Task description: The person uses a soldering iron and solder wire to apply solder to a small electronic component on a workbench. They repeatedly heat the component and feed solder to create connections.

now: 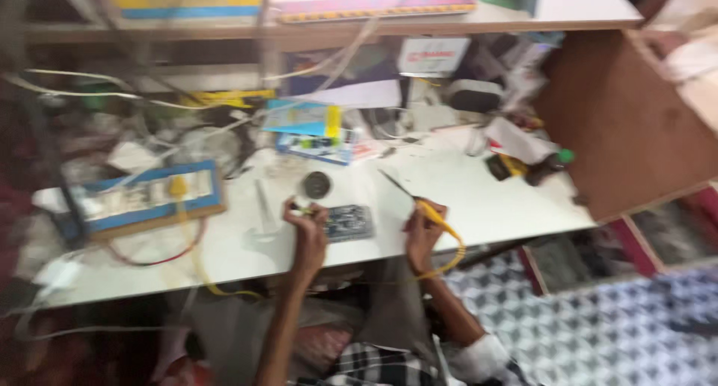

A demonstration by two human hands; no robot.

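Note:
A small dark circuit board (348, 222) lies on the white workbench (479, 199) near its front edge. My left hand (307, 227) rests at the board's left side and pinches a small object against it. My right hand (423, 232) is to the right of the board and grips a soldering iron (407, 195) with a yellow handle, its dark tip pointing up and left, away from the board. A yellow cord (452, 255) loops from the handle down over the bench edge. The picture is blurred by motion.
A blue-framed device (149, 199) with red and yellow wires sits at the left. A round dark tin (316, 184) lies behind the board. Boxes, papers and cables crowd the back. A brown cabinet (628, 117) stands at the right, and patterned floor (598, 326) lies below.

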